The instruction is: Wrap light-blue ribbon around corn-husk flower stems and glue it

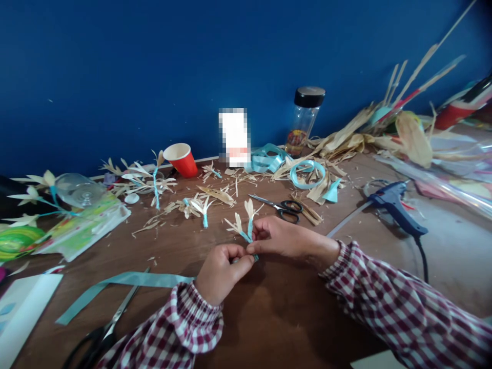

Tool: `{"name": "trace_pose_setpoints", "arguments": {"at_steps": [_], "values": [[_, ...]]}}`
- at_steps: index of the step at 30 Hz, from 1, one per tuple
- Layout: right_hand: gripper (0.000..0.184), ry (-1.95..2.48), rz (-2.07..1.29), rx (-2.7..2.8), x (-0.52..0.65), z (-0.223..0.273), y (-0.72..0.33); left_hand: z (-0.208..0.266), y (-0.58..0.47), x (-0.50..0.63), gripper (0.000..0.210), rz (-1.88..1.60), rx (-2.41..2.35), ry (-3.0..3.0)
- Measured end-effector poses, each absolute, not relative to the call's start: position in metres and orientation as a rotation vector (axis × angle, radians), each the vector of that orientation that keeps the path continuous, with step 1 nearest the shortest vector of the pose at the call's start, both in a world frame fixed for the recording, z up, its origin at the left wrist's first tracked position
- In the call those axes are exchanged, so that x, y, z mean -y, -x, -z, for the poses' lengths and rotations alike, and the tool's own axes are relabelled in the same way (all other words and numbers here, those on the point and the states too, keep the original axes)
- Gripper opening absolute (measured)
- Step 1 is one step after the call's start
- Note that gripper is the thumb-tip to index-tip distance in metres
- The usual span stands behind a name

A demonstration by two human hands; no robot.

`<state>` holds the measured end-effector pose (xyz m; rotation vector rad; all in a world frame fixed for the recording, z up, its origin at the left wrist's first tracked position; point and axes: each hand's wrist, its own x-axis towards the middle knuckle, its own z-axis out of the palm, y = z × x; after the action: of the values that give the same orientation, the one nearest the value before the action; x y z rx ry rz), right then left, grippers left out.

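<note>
My right hand (pixel 282 238) is closed in a pinch on a small corn-husk flower sprig (pixel 249 225), whose pale petals point up from stems wrapped in light blue. Just below and to the left, my left hand (pixel 225 269) pinches with thumb and forefinger at the base of the sprig. A light-blue ribbon (pixel 142 278) runs along the table and passes behind the left wrist; a bit of blue shows at the left fingertips. The fingers hide how ribbon and stem meet. Another small husk flower (pixel 205 211) lies beyond my hands.
Black-handled scissors (pixel 290 207) lie beyond my right hand, and a second pair of scissors (pixel 111 325) lies at left. A blue glue gun (pixel 397 207) rests at right with its cord. Toward the wall are a red paper cup (pixel 184 161), a bottle (pixel 303 120) and corn husks (pixel 346 138).
</note>
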<state>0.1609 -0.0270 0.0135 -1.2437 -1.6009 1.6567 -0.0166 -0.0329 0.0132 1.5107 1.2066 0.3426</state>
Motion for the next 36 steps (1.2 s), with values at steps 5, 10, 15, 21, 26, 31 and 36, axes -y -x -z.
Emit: {"name": "trace_pose_setpoints", "arguments": {"at_steps": [5, 10, 15, 21, 26, 31, 36], "values": [[0.025, 1.266, -1.593, 1.659, 0.029, -0.017, -0.16, -0.01, 0.019, 0.032, 0.027, -0.34, -1.18, -1.479], [0.025, 1.262, -1.576, 1.707, 0.028, -0.021, -0.16, -0.012, 0.018, 0.032, 0.028, -0.303, -1.17, -1.48], [0.027, 1.236, -1.586, 1.695, 0.028, -0.018, -0.16, -0.011, 0.019, 0.033, 0.026, -0.297, -1.2, -1.505], [0.027, 1.089, -1.817, 1.585, 0.024, -0.015, -0.164, -0.011, 0.019, 0.032, 0.025, -0.346, -1.179, -1.446], [0.026, 1.078, -1.91, 1.418, 0.027, -0.015, -0.163, -0.012, 0.019, 0.032, 0.027, -0.339, -1.179, -1.408], [0.031, 1.065, -1.982, 1.19, 0.029, -0.012, -0.159, -0.011, 0.018, 0.031, 0.028, -0.352, -1.209, -1.392], [0.032, 1.05, -1.994, 1.212, 0.026, -0.009, -0.161, -0.012, 0.02, 0.029, 0.028, -0.295, -1.152, -1.386]]}}
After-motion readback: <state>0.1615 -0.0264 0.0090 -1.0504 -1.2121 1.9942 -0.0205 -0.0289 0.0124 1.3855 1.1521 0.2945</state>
